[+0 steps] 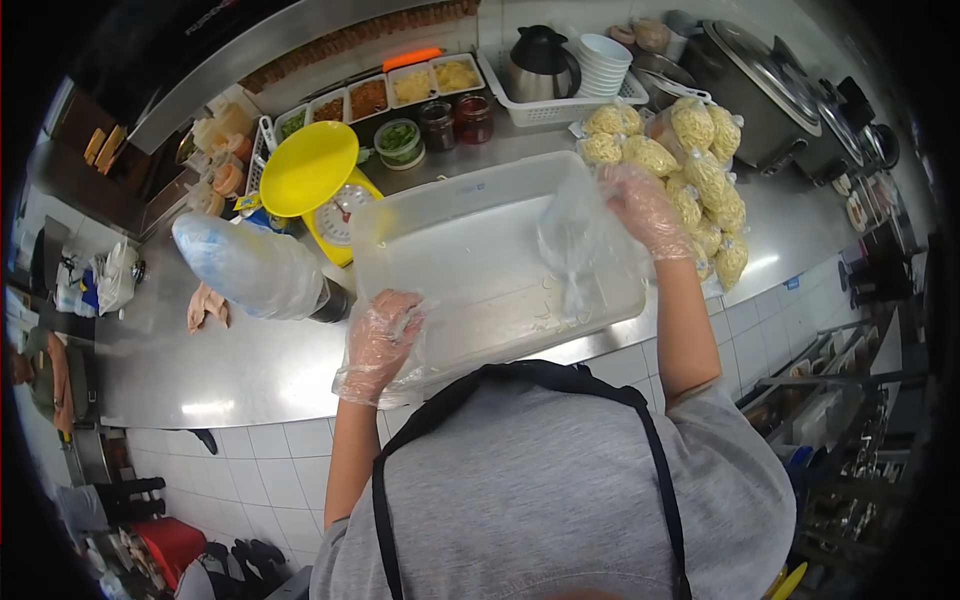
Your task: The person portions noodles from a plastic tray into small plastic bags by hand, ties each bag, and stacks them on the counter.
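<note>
A wide, clear plastic container (pixel 470 315) sits on the steel counter in front of me, with a few pale noodle scraps on its bottom. My left hand (pixel 382 340), in a clear plastic glove, curls its fingers over the container's left end. Gloved as well, my right hand (pixel 648 212) is above the right end, its fingers closed on a thin clear plastic bag (pixel 572 235). That bag hangs down inside the container and looks empty. Just beyond my right hand is a pile of knotted bags of yellow noodles (pixel 705 180).
A yellow kitchen scale (pixel 335 210) and a plastic-covered upright item (pixel 250 270) stand left of the container. Behind are topping trays (pixel 410 85), jars (pixel 472 118) and a white basket (pixel 540 112) with a thermos jug and stacked bowls. Large cookers (pixel 770 100) occupy the back right.
</note>
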Demonstrator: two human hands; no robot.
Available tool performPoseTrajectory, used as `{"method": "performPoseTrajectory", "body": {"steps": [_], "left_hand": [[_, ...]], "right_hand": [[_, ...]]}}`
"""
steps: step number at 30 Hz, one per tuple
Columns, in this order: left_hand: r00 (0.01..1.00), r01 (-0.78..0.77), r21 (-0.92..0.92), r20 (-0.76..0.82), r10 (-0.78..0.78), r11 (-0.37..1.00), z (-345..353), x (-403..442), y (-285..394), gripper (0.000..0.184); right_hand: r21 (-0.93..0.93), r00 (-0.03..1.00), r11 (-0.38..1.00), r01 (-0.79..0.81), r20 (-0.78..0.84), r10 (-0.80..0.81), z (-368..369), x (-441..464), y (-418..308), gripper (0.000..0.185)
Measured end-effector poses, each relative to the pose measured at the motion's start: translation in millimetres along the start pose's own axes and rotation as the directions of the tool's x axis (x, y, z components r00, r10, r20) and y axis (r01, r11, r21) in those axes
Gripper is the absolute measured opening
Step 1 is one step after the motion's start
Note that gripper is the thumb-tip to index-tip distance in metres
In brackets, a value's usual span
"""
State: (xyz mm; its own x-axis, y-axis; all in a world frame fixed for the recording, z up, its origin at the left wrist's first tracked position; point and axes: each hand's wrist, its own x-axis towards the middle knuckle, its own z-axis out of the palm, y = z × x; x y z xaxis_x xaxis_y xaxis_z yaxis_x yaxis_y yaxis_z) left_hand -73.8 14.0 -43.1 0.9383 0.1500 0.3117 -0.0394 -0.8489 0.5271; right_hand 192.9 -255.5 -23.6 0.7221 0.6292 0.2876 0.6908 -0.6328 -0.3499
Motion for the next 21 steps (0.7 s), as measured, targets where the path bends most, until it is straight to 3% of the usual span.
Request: {"method": "performPoseTrajectory", "body": {"steps": [1, 3, 5, 6, 7, 8, 9, 10, 11, 13, 14, 16, 18, 20, 21], "left_hand": [[1.0, 0.01, 0.015, -0.012, -0.01, 1.0, 1.1, 0.4, 0.1, 0.02], [1.0, 0.012, -0.005, -0.009, -0.012, 1.0, 3.4, 1.4, 0.6, 0.021], [0.999, 0.024, -0.044, -0.031, -0.025, 0.999, 6.7, 1.1, -2.5, 0.021], [1.0, 0.016, -0.046, -0.025, -0.017, 0.999, 6.8, 2.1, -1.2, 0.021], [1.0, 0.013, -0.053, -0.024, -0.015, 0.999, 5.9, 2.2, 0.3, 0.021], [1.0, 0.012, -0.057, -0.022, -0.014, 0.998, 4.1, 1.6, 1.3, 0.021], [1.0, 0.003, -0.052, -0.028, -0.005, 0.999, 2.7, 2.5, 0.9, 0.021], [0.999, -0.003, -0.07, -0.043, 0.0, 0.998, 3.1, 3.1, -0.1, 0.02], [0.998, 0.003, -0.093, -0.056, -0.008, 0.996, 5.4, 1.0, 0.1, 0.02], [0.996, 0.004, -0.094, -0.085, -0.013, 0.996, 8.0, -0.7, -2.6, 0.02], [0.994, -0.013, -0.084, -0.105, 0.004, 0.996, 8.1, -0.3, -4.5, 0.019], [0.993, 0.001, -0.032, -0.121, -0.005, 0.999, 7.8, -1.4, -4.5, 0.018], [0.967, 0.004, 0.007, -0.254, -0.002, 1.0, 6.7, -2.9, 3.7, 0.017], [0.971, 0.019, 0.004, -0.237, -0.018, 1.0, 8.7, -1.8, 2.4, 0.017], [0.976, 0.032, 0.0, -0.218, -0.031, 0.999, 9.5, -1.9, 1.3, 0.017]], "right_hand": [[-0.101, 0.982, 0.994, 0.027, -0.183, -0.046, -4.7, 1.4, -6.7, 0.031], [-0.012, 0.926, 0.997, 0.078, -0.37, -0.077, -4.5, 17.0, -30.3, 0.031], [-0.105, 0.949, 0.985, 0.14, -0.268, -0.163, 7.2, 30.8, -52.8, 0.024], [-0.202, 0.997, 0.976, 0.08, 0.001, -0.081, 40.1, 34.1, -47.9, 0.024], [-0.304, 0.965, 0.952, 0.049, 0.26, 0.033, 71.1, 33.3, -39.3, 0.024], [-0.301, 0.966, 0.953, 0.043, 0.257, 0.038, 65.3, 21.4, -42.0, 0.024], [-0.246, 0.838, 0.953, 0.177, 0.545, -0.015, 51.0, 6.0, -46.7, 0.027], [-0.158, 0.626, 0.942, 0.295, 0.777, -0.066, 34.8, -0.6, -48.2, 0.031], [-0.161, 0.623, 0.937, 0.308, 0.779, -0.071, 20.8, -2.4, -47.9, 0.031], [0.3, 0.875, 0.929, 0.219, 0.361, -0.323, -2.5, -8.7, -46.9, 0.041], [0.307, 0.865, 0.924, 0.227, 0.372, -0.336, -12.0, -9.7, -45.1, 0.041], [0.136, 0.957, 0.976, 0.172, 0.21, -0.198, -24.2, -9.8, -38.4, 0.04], [0.169, 0.947, 0.977, 0.129, 0.27, -0.172, -12.9, -6.6, -31.1, 0.049], [0.206, 0.901, 0.959, 0.194, 0.35, -0.257, 22.4, -10.2, -35.2, 0.061], [0.248, 0.854, 0.965, 0.079, 0.483, -0.194, 63.9, -15.1, -24.0, 0.067]]}}
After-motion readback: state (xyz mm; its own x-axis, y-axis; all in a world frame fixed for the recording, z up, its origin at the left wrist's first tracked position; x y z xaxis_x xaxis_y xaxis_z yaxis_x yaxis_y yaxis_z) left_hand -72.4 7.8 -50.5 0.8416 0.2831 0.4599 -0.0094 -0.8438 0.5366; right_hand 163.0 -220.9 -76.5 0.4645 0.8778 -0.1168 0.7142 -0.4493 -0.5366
